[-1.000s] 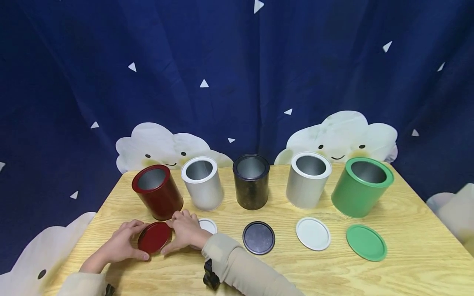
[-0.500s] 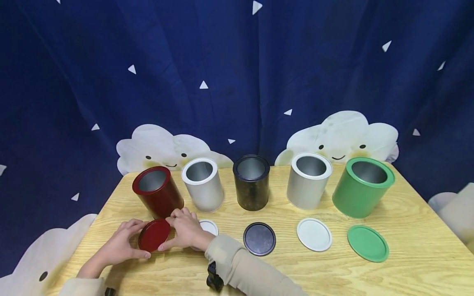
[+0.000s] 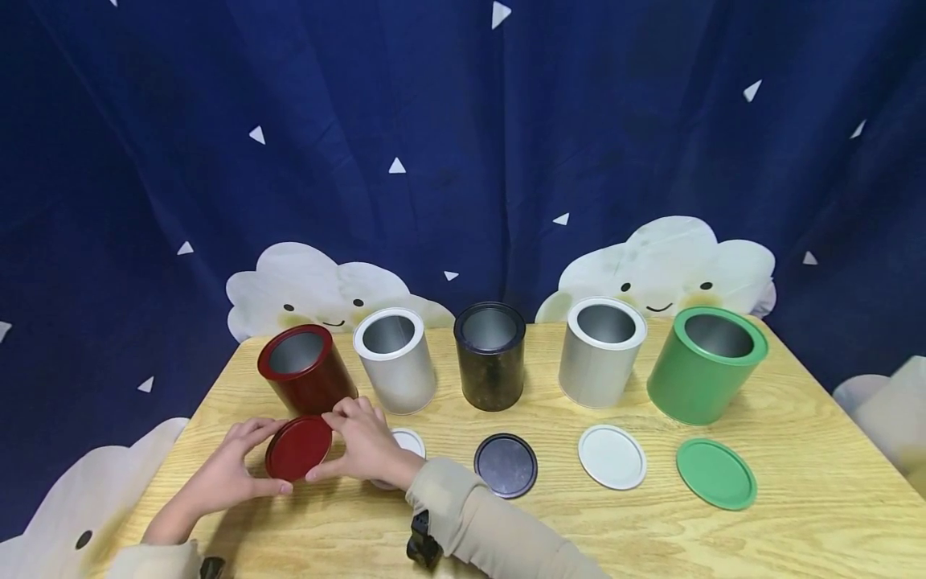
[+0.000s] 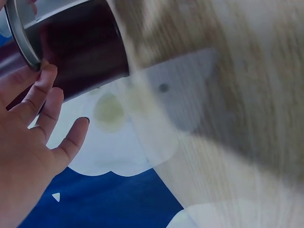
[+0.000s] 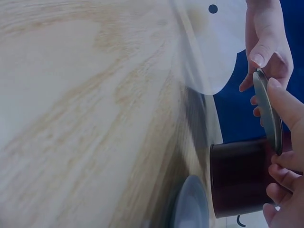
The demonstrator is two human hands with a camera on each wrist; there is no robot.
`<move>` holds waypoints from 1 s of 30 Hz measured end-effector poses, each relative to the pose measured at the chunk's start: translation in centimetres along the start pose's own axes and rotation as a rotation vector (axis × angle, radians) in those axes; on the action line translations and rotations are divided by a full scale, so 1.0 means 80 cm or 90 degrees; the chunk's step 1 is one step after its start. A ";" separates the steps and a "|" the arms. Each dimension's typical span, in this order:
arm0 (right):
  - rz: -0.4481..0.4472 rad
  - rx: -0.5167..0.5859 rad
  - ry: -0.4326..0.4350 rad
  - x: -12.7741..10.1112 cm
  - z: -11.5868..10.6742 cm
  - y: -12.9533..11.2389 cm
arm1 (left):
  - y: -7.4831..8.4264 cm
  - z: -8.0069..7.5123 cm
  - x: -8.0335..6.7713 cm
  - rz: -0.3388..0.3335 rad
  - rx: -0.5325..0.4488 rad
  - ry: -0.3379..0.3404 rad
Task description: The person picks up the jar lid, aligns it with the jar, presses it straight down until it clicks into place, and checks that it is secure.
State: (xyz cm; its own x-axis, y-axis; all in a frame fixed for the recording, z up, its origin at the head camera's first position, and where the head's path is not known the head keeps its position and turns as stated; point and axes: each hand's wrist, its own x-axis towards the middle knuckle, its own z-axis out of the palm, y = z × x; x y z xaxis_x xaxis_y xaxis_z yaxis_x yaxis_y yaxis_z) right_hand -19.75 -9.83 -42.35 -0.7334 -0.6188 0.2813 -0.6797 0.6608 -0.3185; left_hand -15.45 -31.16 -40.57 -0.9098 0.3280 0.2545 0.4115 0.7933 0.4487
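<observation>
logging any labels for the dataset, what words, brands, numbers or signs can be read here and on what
None: no words, brands or numbers show on the red lid, the red tin or the other tins and lids.
The backdrop carries only white triangles and smiling cloud faces, no text.

five cans [image 3: 490, 354] in a row, lids [image 3: 505, 465] before them, one seemingly lifted
</observation>
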 end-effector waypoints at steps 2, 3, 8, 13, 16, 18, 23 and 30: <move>-0.002 0.002 0.006 -0.001 -0.002 0.000 | 0.001 -0.001 0.000 0.006 -0.003 0.010; -0.004 0.004 0.010 -0.001 -0.004 0.001 | 0.001 -0.001 0.000 0.008 -0.007 0.013; -0.012 0.011 0.034 -0.002 -0.010 0.002 | 0.002 -0.002 0.002 0.015 -0.026 0.030; -0.020 0.029 0.056 -0.003 -0.014 0.002 | 0.007 -0.006 0.003 0.025 -0.056 0.043; -0.025 0.041 0.068 -0.004 -0.016 0.002 | 0.010 -0.010 0.004 0.027 -0.067 0.050; -0.028 0.053 0.076 -0.003 -0.017 0.002 | 0.009 -0.011 0.005 0.029 -0.065 0.057; -0.034 0.084 0.097 -0.003 -0.018 0.003 | 0.008 -0.015 0.008 0.035 -0.067 0.074; -0.036 0.096 0.119 -0.001 -0.025 -0.002 | 0.016 -0.022 0.010 0.042 -0.101 0.092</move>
State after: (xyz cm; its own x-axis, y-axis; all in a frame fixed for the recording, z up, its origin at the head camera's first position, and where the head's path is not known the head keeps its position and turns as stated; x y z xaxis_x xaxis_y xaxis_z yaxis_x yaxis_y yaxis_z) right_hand -19.60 -9.06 -40.51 -0.6932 -0.5541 0.4609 -0.7205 0.5475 -0.4256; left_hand -15.56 -30.76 -38.30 -0.8683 0.2905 0.4020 0.4831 0.6788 0.5530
